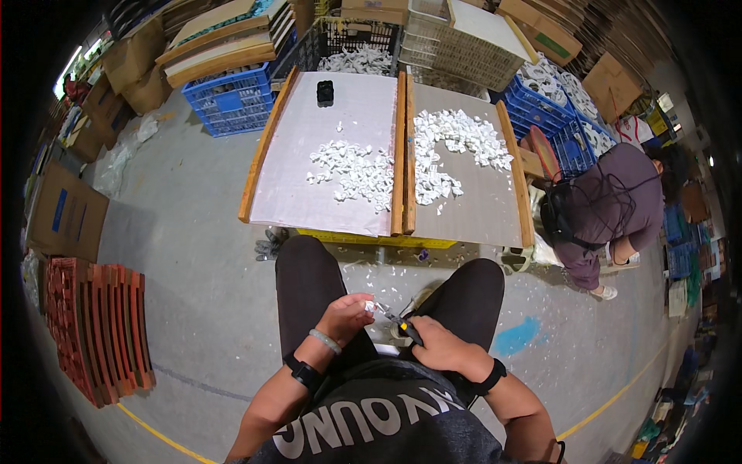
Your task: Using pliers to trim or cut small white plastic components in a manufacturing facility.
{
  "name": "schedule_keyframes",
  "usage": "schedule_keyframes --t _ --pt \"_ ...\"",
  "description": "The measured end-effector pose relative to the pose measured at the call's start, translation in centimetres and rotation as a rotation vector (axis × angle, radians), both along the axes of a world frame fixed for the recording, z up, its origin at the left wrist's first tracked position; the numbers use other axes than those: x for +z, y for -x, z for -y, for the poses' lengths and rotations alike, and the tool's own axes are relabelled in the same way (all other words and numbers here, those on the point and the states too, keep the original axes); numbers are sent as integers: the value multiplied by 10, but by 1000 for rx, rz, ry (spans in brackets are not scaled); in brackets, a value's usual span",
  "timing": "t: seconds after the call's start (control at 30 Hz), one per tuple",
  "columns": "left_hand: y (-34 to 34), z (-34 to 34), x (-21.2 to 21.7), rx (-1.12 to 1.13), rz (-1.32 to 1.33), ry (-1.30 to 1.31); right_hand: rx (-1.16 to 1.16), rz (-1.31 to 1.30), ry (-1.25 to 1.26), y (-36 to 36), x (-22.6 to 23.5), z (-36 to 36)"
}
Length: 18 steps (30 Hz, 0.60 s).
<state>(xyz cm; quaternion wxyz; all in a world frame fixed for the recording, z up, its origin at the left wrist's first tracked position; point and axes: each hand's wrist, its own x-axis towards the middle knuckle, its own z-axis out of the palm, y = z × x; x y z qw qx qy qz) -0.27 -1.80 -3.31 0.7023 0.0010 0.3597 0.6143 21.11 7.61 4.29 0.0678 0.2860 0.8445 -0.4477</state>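
Above my lap, my left hand (348, 317) pinches a small white part (369, 306) between thumb and fingertips. My right hand (444, 345) is closed round a pair of nippers (404, 325) with black and yellow handles. The metal jaws point left and meet the edge of the white part; whether they touch it is too small to tell. Beyond my knees are two wood-edged boards. A heap of small white parts (359, 174) lies on the left board (282, 170), and another heap (456, 139) covers some of the right board (479, 205).
A black object (325, 93) stands on the left board's far end. Crates of white parts (355, 60) and a blue crate (229, 100) surround the boards. At right another person (618, 193) bends over. Red stacked crates (100, 329) stand at left; white scraps litter the floor.
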Motion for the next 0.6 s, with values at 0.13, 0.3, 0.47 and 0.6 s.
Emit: schedule_keyframes --t 0.13,0.3,0.47,0.6 --pt "1 1 -2 1 4 40 -28 -19 -154 6 14 -2" --pt "1 1 -6 -27 -22 9 -37 -62 -305 8 15 1" --pt "0 0 0 -4 14 37 -26 -60 -434 12 18 3" --pt "1 1 0 28 31 11 -2 -14 -514 16 15 5"
